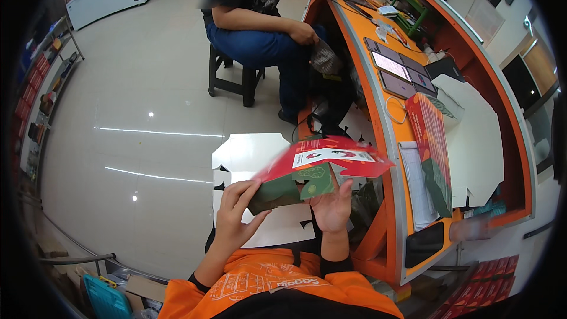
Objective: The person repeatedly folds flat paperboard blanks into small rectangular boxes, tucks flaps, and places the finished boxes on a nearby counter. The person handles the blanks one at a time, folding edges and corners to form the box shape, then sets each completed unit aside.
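Observation:
A red and green cardboard box (283, 192), partly folded, is held tilted above my lap. My left hand (236, 212) grips its left end, thumb below and fingers along the green side. My right hand (332, 208) is at its right end, palm up, with the thumb raised and the other fingers partly hidden by the green flap. The red top panel, with a white printed strip, is smeared by motion on its left edge. Beneath the box, a flat white cardboard blank (248, 146) with cut-out slots lies across my lap.
On my right an orange counter (428, 257) carries a stack of folded red and green cartons (428, 147), a white blank (472, 136), a notepad (416, 195) and several phones (390, 62). A seated person (254, 29) is ahead on a black stool (236, 85). Shelves (50, 94) stand left.

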The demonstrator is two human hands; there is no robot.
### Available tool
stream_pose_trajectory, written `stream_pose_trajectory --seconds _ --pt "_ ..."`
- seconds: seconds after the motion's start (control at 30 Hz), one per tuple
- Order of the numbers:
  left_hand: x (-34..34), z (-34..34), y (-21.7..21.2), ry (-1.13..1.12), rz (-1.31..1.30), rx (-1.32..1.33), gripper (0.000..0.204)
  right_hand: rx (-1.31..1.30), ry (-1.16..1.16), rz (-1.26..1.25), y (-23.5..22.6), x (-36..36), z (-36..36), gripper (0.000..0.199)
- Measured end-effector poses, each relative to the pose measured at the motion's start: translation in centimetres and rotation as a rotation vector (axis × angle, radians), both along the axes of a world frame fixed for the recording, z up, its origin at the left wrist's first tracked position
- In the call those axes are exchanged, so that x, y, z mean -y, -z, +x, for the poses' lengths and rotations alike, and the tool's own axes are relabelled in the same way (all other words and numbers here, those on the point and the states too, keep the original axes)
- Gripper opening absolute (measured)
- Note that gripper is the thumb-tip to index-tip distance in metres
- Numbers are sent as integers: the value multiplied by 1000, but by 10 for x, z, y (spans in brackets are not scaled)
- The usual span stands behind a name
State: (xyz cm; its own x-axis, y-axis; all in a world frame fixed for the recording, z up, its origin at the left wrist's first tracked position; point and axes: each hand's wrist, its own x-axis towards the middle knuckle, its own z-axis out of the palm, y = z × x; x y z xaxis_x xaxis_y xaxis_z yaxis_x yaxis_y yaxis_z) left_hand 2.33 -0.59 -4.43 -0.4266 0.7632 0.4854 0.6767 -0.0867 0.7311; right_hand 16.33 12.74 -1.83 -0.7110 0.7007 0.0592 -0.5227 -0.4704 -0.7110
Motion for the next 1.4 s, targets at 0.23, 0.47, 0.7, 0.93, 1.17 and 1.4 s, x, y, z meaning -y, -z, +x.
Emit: stream_pose_trajectory --seconds 0.23,0.47,0.7,0.93,1.17,1.4 --pt "8 0 -15 -79 82 -15 64 359 117 315 -22 7 0 35" --pt "3 10 -26 -148 184 10 64 248 251 503 12 26 -20 22" --pt "-5 23 -17 -151 187 187 69 271 367 534 13 36 -35 30" --pt "-30 15 -9 67 181 797 76 480 358 1066 17 26 -24 39" --pt "-37 18 -26 327 187 1150 77 848 477 1781 -27 -9 4 33" --pt "-30 10 -1 453 -53 1117 67 1099 1236 1771 -154 -40 31 32"
